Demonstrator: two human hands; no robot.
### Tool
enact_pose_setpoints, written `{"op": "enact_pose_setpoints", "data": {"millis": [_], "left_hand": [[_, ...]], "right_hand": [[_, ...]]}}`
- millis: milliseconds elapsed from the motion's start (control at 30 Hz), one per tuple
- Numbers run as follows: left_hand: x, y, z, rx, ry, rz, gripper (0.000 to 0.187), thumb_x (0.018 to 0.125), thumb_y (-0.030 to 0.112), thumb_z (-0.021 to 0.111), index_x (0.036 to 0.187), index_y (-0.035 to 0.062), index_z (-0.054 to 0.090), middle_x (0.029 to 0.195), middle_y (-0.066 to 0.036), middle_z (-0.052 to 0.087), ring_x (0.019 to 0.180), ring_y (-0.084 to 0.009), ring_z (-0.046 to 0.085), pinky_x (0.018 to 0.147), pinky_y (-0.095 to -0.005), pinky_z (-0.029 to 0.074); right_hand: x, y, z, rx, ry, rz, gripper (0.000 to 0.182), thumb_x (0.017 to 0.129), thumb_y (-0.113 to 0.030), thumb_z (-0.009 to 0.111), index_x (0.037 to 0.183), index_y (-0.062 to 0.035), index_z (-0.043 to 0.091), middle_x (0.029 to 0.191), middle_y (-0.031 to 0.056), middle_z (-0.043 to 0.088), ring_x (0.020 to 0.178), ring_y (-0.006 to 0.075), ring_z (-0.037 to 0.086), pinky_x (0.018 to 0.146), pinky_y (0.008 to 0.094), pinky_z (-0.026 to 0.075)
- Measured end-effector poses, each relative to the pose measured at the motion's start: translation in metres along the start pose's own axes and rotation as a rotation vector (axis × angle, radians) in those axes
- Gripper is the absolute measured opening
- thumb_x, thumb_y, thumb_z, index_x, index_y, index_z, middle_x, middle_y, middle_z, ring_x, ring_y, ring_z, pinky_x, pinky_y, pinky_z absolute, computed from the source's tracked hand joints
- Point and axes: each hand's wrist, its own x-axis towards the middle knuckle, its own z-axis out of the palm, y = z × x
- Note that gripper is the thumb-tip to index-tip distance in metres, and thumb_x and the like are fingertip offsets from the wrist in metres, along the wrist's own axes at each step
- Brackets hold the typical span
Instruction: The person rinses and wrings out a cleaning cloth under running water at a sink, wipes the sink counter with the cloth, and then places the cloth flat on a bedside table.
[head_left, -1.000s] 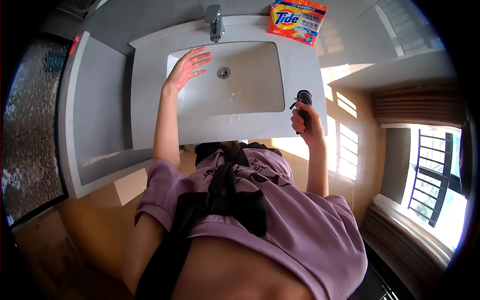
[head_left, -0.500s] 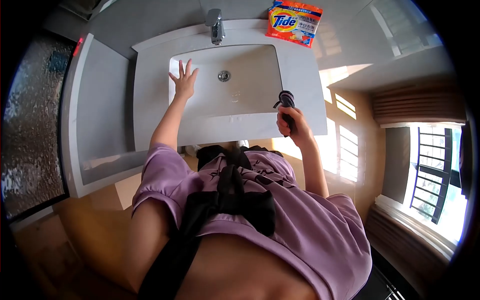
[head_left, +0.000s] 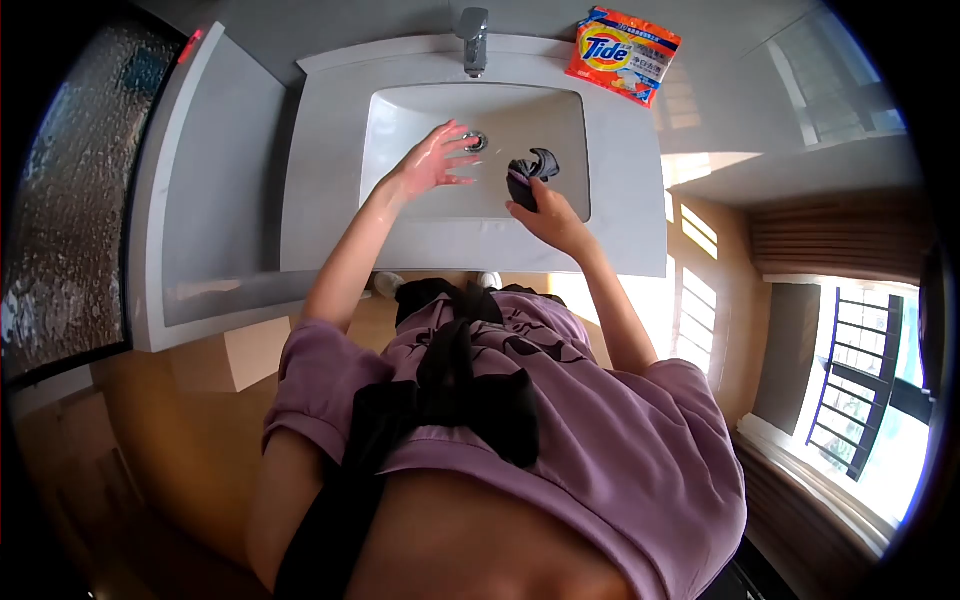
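My right hand (head_left: 553,218) grips a small dark grey cloth item (head_left: 522,180), rolled or bunched up, with a loose end curling off its far side. I cannot make out its exact kind. It is held over the right part of the white sink basin (head_left: 395,108). Over the basin's left-middle part, my left hand (head_left: 435,165) is open with its fingers spread, and it looks wet. Nothing is in it. The fingertips partly cover the metal drain (head_left: 477,141).
A chrome faucet (head_left: 475,45) stands behind the basin. An orange Tide detergent packet (head_left: 625,57) lies at the back right of the white countertop (head_left: 325,150). A grey panel (head_left: 225,170) rises on the left, and a barred window (head_left: 855,380) is on the right.
My right hand has brought the dark cloth leftward from the counter's right edge to over the basin, and the cloth's end has come loose. My left hand has shifted right, towards the drain.
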Motion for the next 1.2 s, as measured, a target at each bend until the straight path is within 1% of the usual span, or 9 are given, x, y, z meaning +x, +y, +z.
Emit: {"op": "enact_pose_setpoints", "data": {"millis": [267,467,533,633,767,1033,1100,1133,1200], "left_hand": [[-0.056,0.013,-0.01,-0.273,0.05,0.182,0.018,0.083,0.005,0.05,0.1,-0.0024,0.049,0.104,-0.012,0.055,0.098,-0.0227,0.055,0.087,-0.0348,0.046],[-0.135,0.038,-0.075,-0.315,0.315,0.508,0.028,0.084,0.003,0.048,0.111,-0.003,0.044,0.103,-0.01,0.053,0.093,-0.0207,0.051,0.084,-0.0346,0.044],[-0.154,0.03,-0.092,-0.313,0.351,0.499,0.029,0.084,0.004,0.048,0.112,-0.0019,0.043,0.104,-0.009,0.053,0.093,-0.0203,0.051,0.084,-0.035,0.044],[-0.171,0.032,-0.097,-0.217,0.452,0.479,0.031,0.083,0.006,0.049,0.113,0.0033,0.043,0.108,-0.008,0.052,0.093,-0.0197,0.05,0.083,-0.0358,0.044],[-0.173,0.027,-0.098,-0.144,0.493,0.431,0.031,0.084,0.006,0.049,0.114,0.0061,0.042,0.109,-0.009,0.051,0.094,-0.0205,0.05,0.081,-0.036,0.044],[-0.133,0.025,-0.066,-0.095,0.276,0.351,0.029,0.089,0.018,0.042,0.113,0.0021,0.044,0.105,-0.012,0.053,0.079,-0.0202,0.053,0.075,-0.0335,0.044],[-0.121,0.019,-0.062,-0.07,0.242,0.345,0.033,0.088,0.021,0.04,0.113,0.0008,0.047,0.098,-0.01,0.055,0.072,-0.0155,0.053,0.069,-0.0279,0.044],[-0.117,0.018,-0.059,-0.058,0.224,0.343,0.032,0.089,0.022,0.039,0.112,0.0015,0.049,0.096,-0.009,0.054,0.069,-0.0135,0.051,0.066,-0.0263,0.043],[-0.112,0.015,-0.044,-0.02,0.21,0.361,0.034,0.09,0.026,0.037,0.109,0.0025,0.053,0.088,-0.004,0.052,0.063,-0.0097,0.047,0.06,-0.0239,0.039]], "right_hand": [[0.071,-0.114,-0.063,-0.13,-0.772,-0.358,0.054,0.079,-0.043,0.057,0.12,-0.0085,0.049,0.102,0.0101,0.058,0.091,0.0169,0.056,0.081,0.0305,0.043],[0.121,-0.009,-0.016,2.081,-1.284,-0.446,0.047,0.091,-0.035,0.037,0.129,-0.008,0.038,0.116,0.0111,0.053,0.107,0.0255,0.051,0.084,0.0381,0.045],[0.145,0.066,0.025,0.509,-0.634,0.249,0.046,0.092,-0.036,0.036,0.131,-0.0113,0.036,0.119,0.0091,0.052,0.108,0.0231,0.051,0.085,0.0368,0.044],[0.147,0.084,0.025,0.064,-0.511,-0.259,0.049,0.091,-0.039,0.04,0.133,-0.0162,0.032,0.123,0.0089,0.048,0.108,0.0225,0.05,0.086,0.036,0.043],[0.091,0.001,-0.018,1.854,-0.815,-0.373,0.046,0.092,-0.028,0.038,0.135,-0.0145,0.029,0.128,0.013,0.044,0.119,0.0266,0.042,0.093,0.0427,0.038],[0.098,0.001,0.037,0.815,-0.157,0.131,0.039,0.085,-0.04,0.051,0.092,-0.0029,0.059,0.076,0.0117,0.063,0.073,0.0208,0.062,0.071,0.0335,0.047],[0.106,0.052,0.051,1.259,-0.623,0.17,0.043,0.088,-0.039,0.046,0.063,-0.0046,0.051,0.049,0.0037,0.047,0.041,0.0133,0.046,0.04,0.0263,0.037],[0.106,0.045,0.088,0.928,0.112,0.317,0.045,0.09,-0.034,0.038,0.054,-0.0086,0.037,0.042,-0.0004,0.03,0.03,0.0092,0.022,0.03,0.0248,0.014],[0.096,0.046,0.092,1.099,0.085,0.323,0.046,0.093,-0.034,0.033,0.054,-0.0094,0.035,0.044,-0.0012,0.031,0.033,0.0075,0.027,0.031,0.0225,0.016]]}}
